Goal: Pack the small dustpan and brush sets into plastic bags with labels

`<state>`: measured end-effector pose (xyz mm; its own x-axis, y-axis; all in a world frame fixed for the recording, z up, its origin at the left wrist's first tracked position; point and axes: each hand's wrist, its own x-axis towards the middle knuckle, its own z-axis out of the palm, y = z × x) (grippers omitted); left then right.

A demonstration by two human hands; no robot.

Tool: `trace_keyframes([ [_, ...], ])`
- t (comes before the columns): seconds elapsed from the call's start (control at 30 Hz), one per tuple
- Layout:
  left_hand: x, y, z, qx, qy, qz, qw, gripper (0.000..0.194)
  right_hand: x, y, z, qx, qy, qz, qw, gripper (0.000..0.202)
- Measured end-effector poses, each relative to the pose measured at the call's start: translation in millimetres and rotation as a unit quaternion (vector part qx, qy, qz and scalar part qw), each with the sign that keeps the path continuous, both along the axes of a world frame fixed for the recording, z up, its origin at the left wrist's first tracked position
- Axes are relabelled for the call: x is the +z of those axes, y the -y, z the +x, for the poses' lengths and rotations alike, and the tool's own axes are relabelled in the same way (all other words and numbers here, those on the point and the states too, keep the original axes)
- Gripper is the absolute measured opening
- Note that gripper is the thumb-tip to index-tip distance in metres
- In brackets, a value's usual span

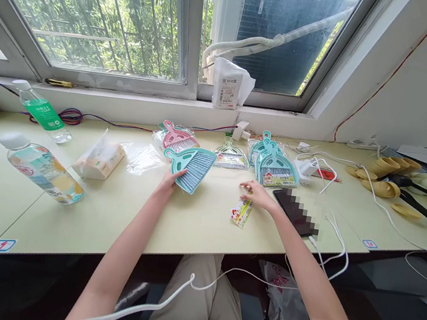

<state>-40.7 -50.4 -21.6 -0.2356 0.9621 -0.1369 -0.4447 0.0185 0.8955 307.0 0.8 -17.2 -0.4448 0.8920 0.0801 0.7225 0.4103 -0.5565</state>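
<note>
My left hand point(173, 179) is closed around a teal dustpan-and-brush set point(192, 167), lifted over the desk with its bristles facing up and to the right. At the desk's middle, my right hand point(257, 195) has curled fingers at the upper end of a printed card point(242, 213), which hangs or lies below them. Beyond my left hand is a pink dustpan set point(177, 135) on clear wrapping. A pale green, wrapped set point(231, 155) lies farther back. Beyond my right hand, several teal sets point(277, 165) are stacked in clear bags.
A phone point(294, 212) and white cables point(336, 239) lie right of my right hand. Two bottles, one with a green label point(46, 114) and one clear point(45, 171), stand left near a tissue pack point(100, 161). Clear plastic wrap point(148, 159) lies behind. Yellow scoop-like pieces point(385, 171) sit far right.
</note>
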Motion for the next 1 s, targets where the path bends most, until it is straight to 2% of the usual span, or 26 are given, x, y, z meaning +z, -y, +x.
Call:
trace_keyframes([
  [0.13, -4.3, 0.0, -2.4, 0.022, 0.0, -0.016, 1.0, 0.035, 0.6, -0.5, 11.6, -0.055, 0.024, -0.017, 0.998, 0.032],
  [0.23, -6.2, 0.6, -2.7, 0.003, -0.018, -0.005, 1.0, 0.039, 3.4, 6.0, 12.7, -0.093, 0.007, -0.041, 0.995, 0.016],
  [0.3, -6.0, 2.1, -0.7, -0.021, -0.031, 0.002, 0.999, 0.043, 12.3, 12.7, 4.3, -0.044, -0.058, -0.095, 0.993, 0.013],
  [0.4, -2.0, 6.1, 5.6, -0.056, -0.046, 0.012, 0.997, 0.054, 37.7, 21.0, -24.2, 0.093, -0.186, -0.177, 0.962, 0.025],
  [0.43, 0.2, 7.8, 8.2, -0.07, -0.049, 0.016, 0.996, 0.057, 47.7, 22.2, -37.5, 0.119, -0.205, -0.17, 0.957, 0.028],
  [0.5, 5.3, 11.6, 13.0, -0.105, -0.052, 0.029, 0.993, 0.06, 65.4, 21.1, -67.3, 0.126, -0.182, -0.101, 0.97, 0.027],
  [0.6, 12.3, 17.3, 17.8, -0.141, -0.07, 0.041, 0.987, 0.065, 78.1, 12.7, -111.3, 0.041, -0.078, 0.028, 0.996, 0.016],
  [0.7, 15.5, 20.5, 19.1, -0.144, -0.086, 0.057, 0.984, 0.075, 71.7, 3.9, -140.4, -0.009, -0.01, 0.061, 0.998, 0.01],
  [0.8, 15.1, 19.7, 18.2, -0.143, -0.087, 0.082, 0.983, 0.08, 53.3, 4.0, -150.6, -0.029, -0.035, 0.086, 0.995, 0.011],
  [0.87, 13.9, 17.3, 16.9, -0.121, -0.078, 0.083, 0.986, 0.078, 38.8, 9.3, -151.9, -0.082, -0.127, 0.134, 0.979, 0.024],
  [0.93, 12.8, 14.7, 15.5, -0.093, -0.067, 0.077, 0.99, 0.075, 25.0, 16.2, -153.4, -0.157, -0.256, 0.149, 0.942, 0.045],
  [1.0, 12.4, 12.7, 14.7, -0.075, -0.063, 0.075, 0.992, 0.072, 13.7, 21.6, -157.3, -0.185, -0.378, 0.064, 0.905, 0.06],
])
